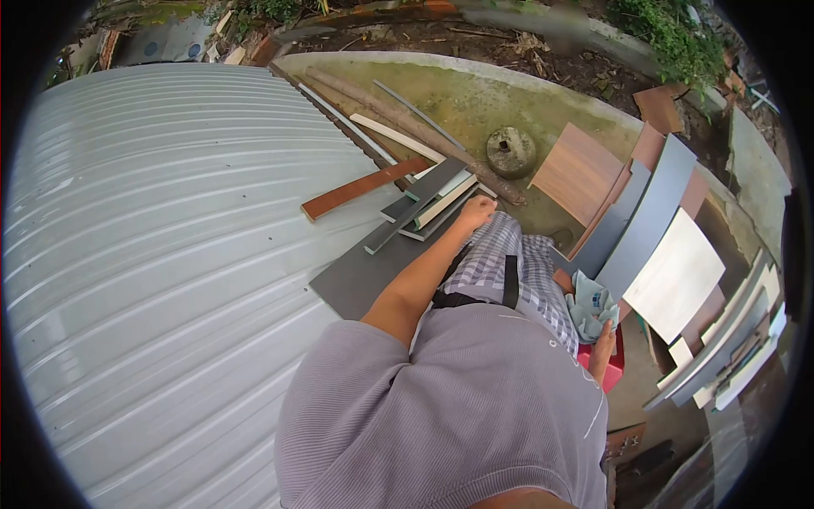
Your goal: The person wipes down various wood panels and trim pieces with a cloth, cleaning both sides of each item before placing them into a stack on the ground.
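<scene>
My left hand (479,212) is at the near end of a stack of grey and pale boards, its fingers curled together; what they hold, if anything, is too small to make out. Beneath the stack, a wide dark grey board (360,267) lies on the ribbed metal sheet. A reddish-brown strip (365,190) sticks out to the left of the stack. Low on the right, my right hand (604,349) grips the edge of a crumpled light blue bag (591,307). A red container (612,366) shows partly behind that hand.
Ribbed metal sheeting (170,254) fills the left side. Brown, grey and white panels (677,273) lean or lie in piles at the right. A round concrete block (510,152) and long poles (407,121) lie on the mossy concrete ahead. Plants grow beyond the curb.
</scene>
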A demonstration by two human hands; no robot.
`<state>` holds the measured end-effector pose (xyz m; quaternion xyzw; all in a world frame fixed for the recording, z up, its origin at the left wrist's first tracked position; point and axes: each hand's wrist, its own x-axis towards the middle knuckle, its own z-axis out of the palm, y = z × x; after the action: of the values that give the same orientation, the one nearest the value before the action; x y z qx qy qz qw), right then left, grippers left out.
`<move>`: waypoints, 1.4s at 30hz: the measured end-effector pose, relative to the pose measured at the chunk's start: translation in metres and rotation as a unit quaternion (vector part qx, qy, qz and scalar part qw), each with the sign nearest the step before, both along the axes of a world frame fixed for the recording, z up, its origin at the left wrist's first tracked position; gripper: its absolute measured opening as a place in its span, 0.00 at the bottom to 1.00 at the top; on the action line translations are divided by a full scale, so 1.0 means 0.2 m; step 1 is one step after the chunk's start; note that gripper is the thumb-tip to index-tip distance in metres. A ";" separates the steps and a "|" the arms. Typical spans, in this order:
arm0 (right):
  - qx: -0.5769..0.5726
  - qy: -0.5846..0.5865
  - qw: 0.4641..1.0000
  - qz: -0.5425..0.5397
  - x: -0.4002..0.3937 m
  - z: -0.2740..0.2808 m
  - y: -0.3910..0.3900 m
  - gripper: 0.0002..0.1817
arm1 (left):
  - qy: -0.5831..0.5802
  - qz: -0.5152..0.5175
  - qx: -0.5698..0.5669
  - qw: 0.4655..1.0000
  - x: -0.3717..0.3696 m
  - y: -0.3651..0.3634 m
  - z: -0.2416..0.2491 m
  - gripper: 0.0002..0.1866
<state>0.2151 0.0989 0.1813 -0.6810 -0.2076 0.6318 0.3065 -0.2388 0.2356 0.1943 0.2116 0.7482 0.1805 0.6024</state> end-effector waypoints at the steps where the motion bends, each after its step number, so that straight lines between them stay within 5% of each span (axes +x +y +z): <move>1: -0.008 -0.002 1.000 -0.007 0.03 -0.01 0.03 0.30 | 0.021 0.007 0.000 1.000 0.02 -0.02 0.02 0.17; 5: 0.000 0.000 1.000 -0.028 0.06 0.16 0.17 0.30 | 0.061 0.010 -0.018 0.998 0.06 -0.07 0.09 0.16; 17: -0.008 0.034 0.999 -0.021 0.44 -0.25 0.04 0.29 | 0.098 -0.001 0.001 0.995 0.21 -0.13 0.16 0.18; 24: -0.026 -0.136 0.990 -0.009 0.56 -0.46 -0.15 0.29 | 0.076 -0.079 -0.043 0.993 0.30 -0.06 0.17 0.21; 26: -0.063 -0.152 0.986 -0.027 0.54 -0.35 -0.12 0.27 | 0.069 -0.081 -0.041 0.993 0.32 -0.04 0.17 0.22; 28: 0.035 -0.080 0.993 -0.080 0.49 -0.18 -0.05 0.26 | 0.061 -0.092 -0.038 0.993 0.32 -0.03 0.15 0.21; 35: 0.104 -0.134 0.960 -0.222 0.42 0.32 0.19 0.22 | 0.056 -0.145 -0.037 0.987 0.34 0.06 0.16 0.21; 38: 0.087 -0.142 0.961 -0.220 0.40 0.22 0.03 0.22 | 0.066 -0.177 -0.039 0.981 0.37 0.11 0.14 0.20; 40: 0.040 -0.037 0.946 -0.320 0.29 0.16 -0.09 0.18 | 0.061 -0.205 -0.043 0.976 0.38 0.14 0.12 0.21; 42: -0.040 -0.064 0.956 -0.284 0.23 -0.12 -0.32 0.18 | 0.058 -0.225 -0.044 0.972 0.40 0.19 0.13 0.22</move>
<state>0.2603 0.0351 0.1577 -0.7627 0.0007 0.4814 0.4319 -0.1592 0.2729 0.2207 0.3579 0.7220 -0.0051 0.5921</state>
